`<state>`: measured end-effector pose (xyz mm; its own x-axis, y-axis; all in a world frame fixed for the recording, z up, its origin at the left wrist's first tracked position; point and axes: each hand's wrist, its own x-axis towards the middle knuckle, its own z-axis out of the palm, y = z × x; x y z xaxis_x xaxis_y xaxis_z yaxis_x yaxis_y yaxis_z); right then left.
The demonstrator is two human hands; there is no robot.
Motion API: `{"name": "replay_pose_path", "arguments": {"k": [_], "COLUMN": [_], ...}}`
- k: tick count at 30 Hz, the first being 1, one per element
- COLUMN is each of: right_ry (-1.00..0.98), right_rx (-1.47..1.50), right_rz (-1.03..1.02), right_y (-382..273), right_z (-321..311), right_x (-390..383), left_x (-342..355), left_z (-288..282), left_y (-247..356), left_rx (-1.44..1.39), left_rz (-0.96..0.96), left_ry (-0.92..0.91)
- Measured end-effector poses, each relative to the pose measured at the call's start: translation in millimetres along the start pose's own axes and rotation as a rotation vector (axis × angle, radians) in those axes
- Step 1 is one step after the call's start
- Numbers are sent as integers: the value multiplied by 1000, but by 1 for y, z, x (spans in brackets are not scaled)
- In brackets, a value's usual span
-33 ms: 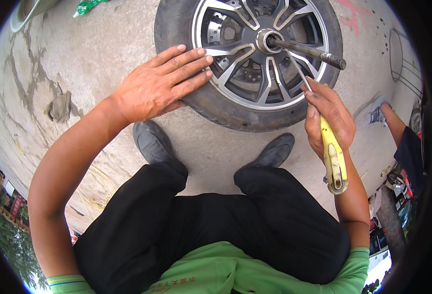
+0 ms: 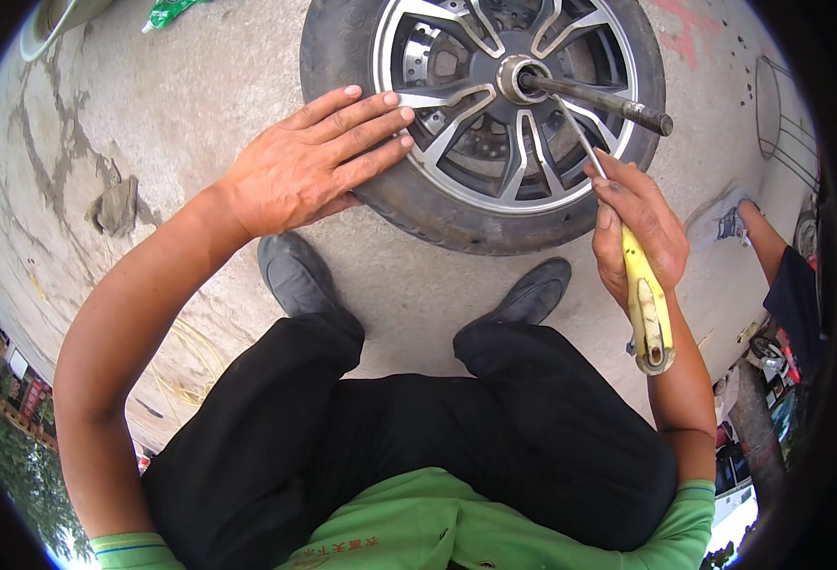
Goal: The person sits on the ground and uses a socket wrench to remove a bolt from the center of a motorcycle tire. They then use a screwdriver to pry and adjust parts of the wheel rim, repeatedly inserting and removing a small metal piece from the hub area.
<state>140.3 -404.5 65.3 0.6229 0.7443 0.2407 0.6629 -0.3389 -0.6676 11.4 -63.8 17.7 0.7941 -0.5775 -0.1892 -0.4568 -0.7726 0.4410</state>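
Note:
A spoked wheel with a black tyre (image 2: 475,228) lies on the concrete in front of me. My left hand (image 2: 319,157) rests flat on the tyre's left side, fingers stretched out, their tips reaching the silver rim (image 2: 532,201). In my right hand (image 2: 642,218) is a screwdriver (image 2: 648,304) with a worn yellow handle and a thin metal shaft. Its shaft slants up and left, and the tip is at the lower right edge of the wheel's hub (image 2: 515,81). From the hub opening a dark metal rod (image 2: 599,98) sticks out toward the right.
A crumpled rag (image 2: 114,207) lies on the ground at the left. Green plastic packaging (image 2: 167,11) is at the top left, near a pale round container (image 2: 50,27). At the right are a wire rack (image 2: 787,119) and another person's leg (image 2: 765,237). My shoes (image 2: 297,274) stand just below the tyre.

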Motion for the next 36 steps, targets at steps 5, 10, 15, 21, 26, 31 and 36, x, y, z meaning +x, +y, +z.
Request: {"name": "replay_pose_path", "arguments": {"k": [5,10,15,21,26,31,36], "right_ry": [-55,-19,25,-36,-122,-295,-438], "right_rx": [196,442,682,851,942,1039,975], "right_rz": [43,280,414,507,548,623,565], "right_y": [12,14,26,68,104,140,157], "right_z": [-1,-8,-14,-29,-32,-39,-43], "right_x": [-12,-10,-1,18,38,64,99], "left_x": [0,0,0,1,0,1,2], "left_z": [2,2,2,-2,-4,-3,-2], "left_y": [-1,0,1,2,2,2,4], "left_rx": [-8,4,20,11,-5,-7,-9], "left_rz": [4,-2,-15,-8,-5,-12,-19], "left_ry": [3,0,-9,-10,-12,-19,-10]}}
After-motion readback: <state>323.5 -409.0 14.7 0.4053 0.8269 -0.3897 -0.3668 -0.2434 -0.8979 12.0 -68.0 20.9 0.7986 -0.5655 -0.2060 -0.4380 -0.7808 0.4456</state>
